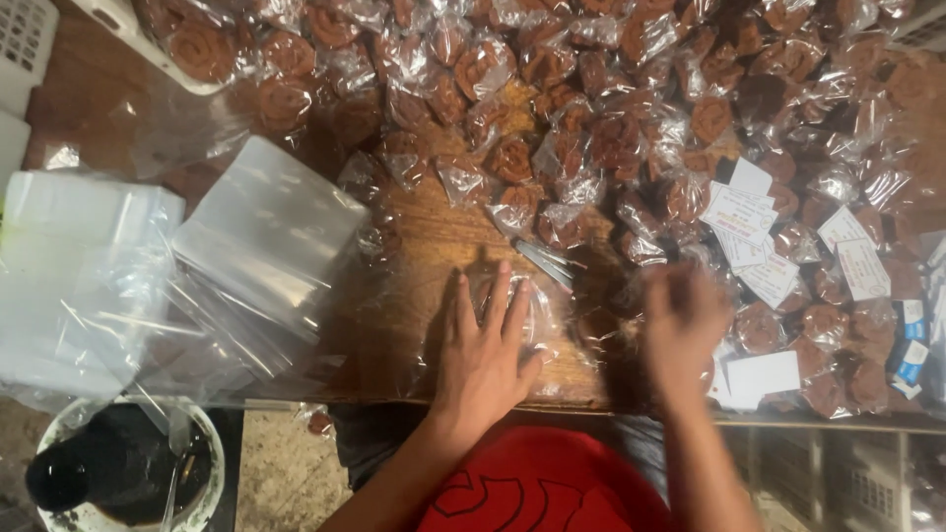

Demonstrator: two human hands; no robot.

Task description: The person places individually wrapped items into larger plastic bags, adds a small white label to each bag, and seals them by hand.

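Flat under the left hand, clear bag, grip spread, right hand blurred, grip unclear, beside wrapped brown rolls.

Warm, dim light over a brown wooden table; speckled stone floor below its near edge; white plastic crate at the far-left corner.

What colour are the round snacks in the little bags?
The wrapped snacks are reddish-brown, seen best in the head view.

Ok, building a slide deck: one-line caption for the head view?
Left hand flat on a clear bag; blurred right hand among wrapped brown spirals.
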